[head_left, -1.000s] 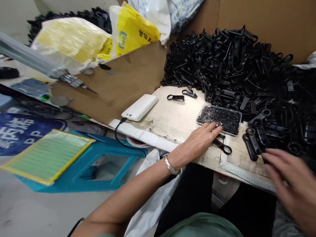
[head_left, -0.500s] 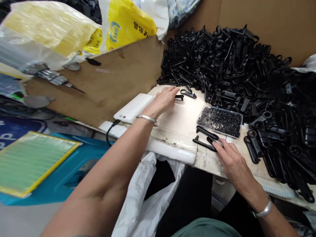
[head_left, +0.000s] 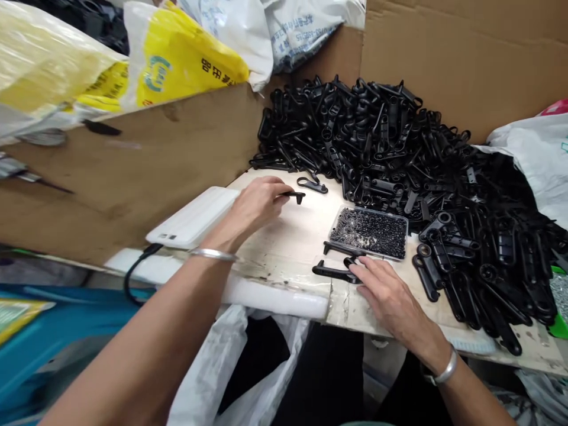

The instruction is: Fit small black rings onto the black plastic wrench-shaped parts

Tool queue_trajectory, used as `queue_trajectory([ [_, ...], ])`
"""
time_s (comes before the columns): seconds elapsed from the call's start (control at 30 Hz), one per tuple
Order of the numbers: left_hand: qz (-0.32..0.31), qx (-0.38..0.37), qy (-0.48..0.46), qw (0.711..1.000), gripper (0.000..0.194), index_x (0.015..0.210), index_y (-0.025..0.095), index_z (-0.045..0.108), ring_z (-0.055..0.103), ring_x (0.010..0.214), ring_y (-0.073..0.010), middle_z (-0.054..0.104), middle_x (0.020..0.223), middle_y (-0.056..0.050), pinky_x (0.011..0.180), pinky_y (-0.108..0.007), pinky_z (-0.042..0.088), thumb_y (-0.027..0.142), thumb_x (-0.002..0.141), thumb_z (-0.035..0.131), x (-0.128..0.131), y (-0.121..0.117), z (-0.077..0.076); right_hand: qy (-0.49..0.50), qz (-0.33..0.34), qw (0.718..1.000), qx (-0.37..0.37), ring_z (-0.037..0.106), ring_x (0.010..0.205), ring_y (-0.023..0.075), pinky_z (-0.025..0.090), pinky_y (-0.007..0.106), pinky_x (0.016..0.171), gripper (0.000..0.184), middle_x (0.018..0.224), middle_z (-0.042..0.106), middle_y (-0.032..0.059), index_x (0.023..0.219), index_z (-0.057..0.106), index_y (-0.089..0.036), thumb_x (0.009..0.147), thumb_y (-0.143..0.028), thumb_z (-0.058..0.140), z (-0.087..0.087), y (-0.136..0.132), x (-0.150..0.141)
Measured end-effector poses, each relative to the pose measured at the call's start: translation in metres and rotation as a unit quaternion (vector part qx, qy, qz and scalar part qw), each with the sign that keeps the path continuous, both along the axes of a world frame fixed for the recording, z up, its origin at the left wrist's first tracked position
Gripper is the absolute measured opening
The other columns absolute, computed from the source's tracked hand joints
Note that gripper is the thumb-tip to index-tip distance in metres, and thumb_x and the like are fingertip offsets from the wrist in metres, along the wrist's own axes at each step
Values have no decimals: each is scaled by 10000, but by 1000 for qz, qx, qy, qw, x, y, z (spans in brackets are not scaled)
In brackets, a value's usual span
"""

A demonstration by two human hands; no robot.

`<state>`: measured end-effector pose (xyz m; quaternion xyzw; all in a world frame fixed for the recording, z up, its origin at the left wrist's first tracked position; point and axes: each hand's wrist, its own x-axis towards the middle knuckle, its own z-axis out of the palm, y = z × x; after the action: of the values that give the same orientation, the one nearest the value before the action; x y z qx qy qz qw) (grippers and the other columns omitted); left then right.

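Observation:
My left hand is closed, pinching one end of a black plastic arm just over the white board. Beyond it lies a loose black arm with a ring end. My right hand rests low at the front, its fingertips closed on the ring end of a black arm. Two more black arms lie there: one beside the fingertips, one along the tray's near edge. The clear tray holds many tiny black pieces.
A large heap of black plastic arms fills the back and right. On the left sit a white power bank with a black cable and a cardboard wall. An open white bag hangs below the front edge.
My left hand has picked up the black arm from the board and drawn it nearer. My right hand stays by the arms at the tray. The whole view has swung to the right.

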<state>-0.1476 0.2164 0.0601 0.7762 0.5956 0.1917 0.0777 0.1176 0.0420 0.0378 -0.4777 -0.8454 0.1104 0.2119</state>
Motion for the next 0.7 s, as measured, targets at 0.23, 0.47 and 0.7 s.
queue_trajectory([
  [0.23, -71, 97, -240, 963, 389, 1040, 129, 691, 557, 943, -156, 647, 1138, -76, 773, -273, 454, 430, 902, 487, 12, -65, 24, 83, -139, 987, 1, 671, 879, 203, 560, 328, 803, 230, 1003, 708, 62, 1077, 697, -181, 953, -200, 504, 24, 3, 54],
  [0.47, -6, 274, -195, 942, 216, 1041, 247, 735, 508, 636, -130, 556, 679, 3, 617, -267, 442, 279, 899, 576, 40, -113, 21, -131, -177, 975, 35, 648, 962, 224, 480, 309, 860, 276, 1029, 686, 86, 1128, 688, -186, 948, -137, 484, 63, 82, 63],
  [0.7, -80, 113, -326, 935, 327, 1210, 156, 648, 700, 779, -152, 728, 1074, -65, 748, -248, 571, 222, 911, 532, 66, -146, 1, -234, -169, 956, -53, 657, 948, 276, 485, 349, 813, 230, 1009, 692, 113, 1115, 690, -234, 931, -300, 570, 50, 150, 42],
])
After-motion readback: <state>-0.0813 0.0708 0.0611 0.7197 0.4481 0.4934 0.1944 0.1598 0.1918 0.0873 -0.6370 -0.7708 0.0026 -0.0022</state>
